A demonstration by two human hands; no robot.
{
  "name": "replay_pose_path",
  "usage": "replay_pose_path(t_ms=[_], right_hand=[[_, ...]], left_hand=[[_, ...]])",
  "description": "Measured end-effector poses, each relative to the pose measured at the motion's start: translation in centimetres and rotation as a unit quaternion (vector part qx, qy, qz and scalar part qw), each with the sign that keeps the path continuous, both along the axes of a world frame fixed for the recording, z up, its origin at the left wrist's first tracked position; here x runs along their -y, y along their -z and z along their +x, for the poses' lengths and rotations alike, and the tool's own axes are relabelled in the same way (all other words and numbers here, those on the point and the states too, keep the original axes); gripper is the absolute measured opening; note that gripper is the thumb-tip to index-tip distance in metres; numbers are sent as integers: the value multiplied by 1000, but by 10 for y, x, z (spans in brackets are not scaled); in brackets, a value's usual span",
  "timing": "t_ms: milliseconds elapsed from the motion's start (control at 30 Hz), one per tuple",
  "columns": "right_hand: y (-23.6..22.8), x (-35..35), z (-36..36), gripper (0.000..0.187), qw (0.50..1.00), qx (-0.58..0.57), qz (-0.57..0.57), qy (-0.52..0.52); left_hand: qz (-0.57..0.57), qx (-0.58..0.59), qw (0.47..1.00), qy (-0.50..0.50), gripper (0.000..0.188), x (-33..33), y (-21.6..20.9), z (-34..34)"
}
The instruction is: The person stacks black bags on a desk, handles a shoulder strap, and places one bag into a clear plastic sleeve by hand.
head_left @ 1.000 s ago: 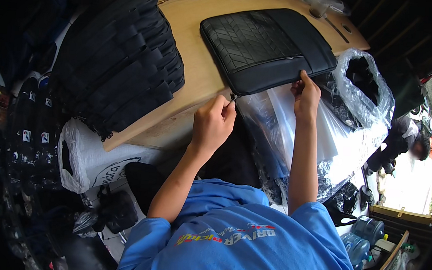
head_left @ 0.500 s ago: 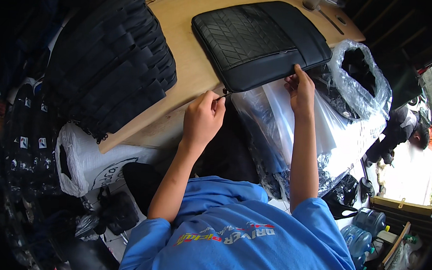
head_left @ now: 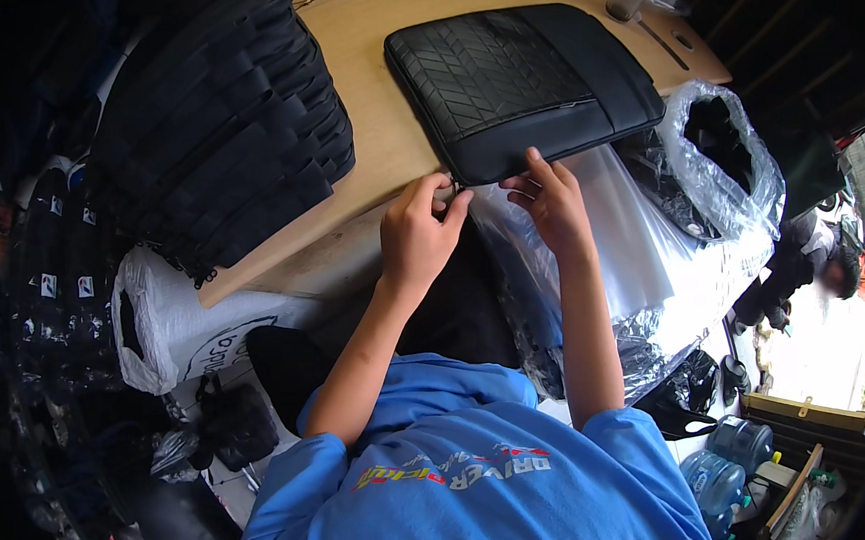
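Leaning in a tall heap at the far left, black bags with wide straps (head_left: 232, 126) sit on the wooden surface (head_left: 357, 64), maybe piled up so they take less room. Below them is a white plastic bag (head_left: 203, 329). Next comes the left hand (head_left: 418, 234), by the near left corner of the black case (head_left: 506, 85). Its thumb and pointer are close together around a little dark pull (head_left: 455, 185), but I can't tell if they squeeze it. The case lies with its zigzag side up, and its near edge seems to poke out past the surface, which likely makes that edge easy for both hands to get at. Along that edge is the right hand (head_left: 549, 203), with one fingertip up against the case and the other fingers bent lower down. Those fingers look spread, maybe to keep the case steady, but I can't tell if they pinch it. Under this hand are clear plastic sheets (head_left: 629, 254). More to the right, a clear bag (head_left: 677, 137) stands with its top wide open, perhaps so things can go in and out easily.
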State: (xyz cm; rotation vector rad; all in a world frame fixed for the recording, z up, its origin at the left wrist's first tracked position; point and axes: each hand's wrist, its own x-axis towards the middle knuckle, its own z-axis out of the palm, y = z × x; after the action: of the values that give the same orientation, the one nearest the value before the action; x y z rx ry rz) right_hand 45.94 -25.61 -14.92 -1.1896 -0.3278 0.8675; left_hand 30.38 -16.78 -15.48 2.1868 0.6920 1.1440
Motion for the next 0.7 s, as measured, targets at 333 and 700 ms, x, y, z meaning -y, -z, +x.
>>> replay_pose_path(t_ms=[333,700], right_hand=[[4,-7,-4,29,998,-21,50,-13],[2,1,14,37,996,-61,47,55]], left_hand=[[15,16,999,-40,22,2,4,7],[40,14,999,-30,19,-3,6,6]])
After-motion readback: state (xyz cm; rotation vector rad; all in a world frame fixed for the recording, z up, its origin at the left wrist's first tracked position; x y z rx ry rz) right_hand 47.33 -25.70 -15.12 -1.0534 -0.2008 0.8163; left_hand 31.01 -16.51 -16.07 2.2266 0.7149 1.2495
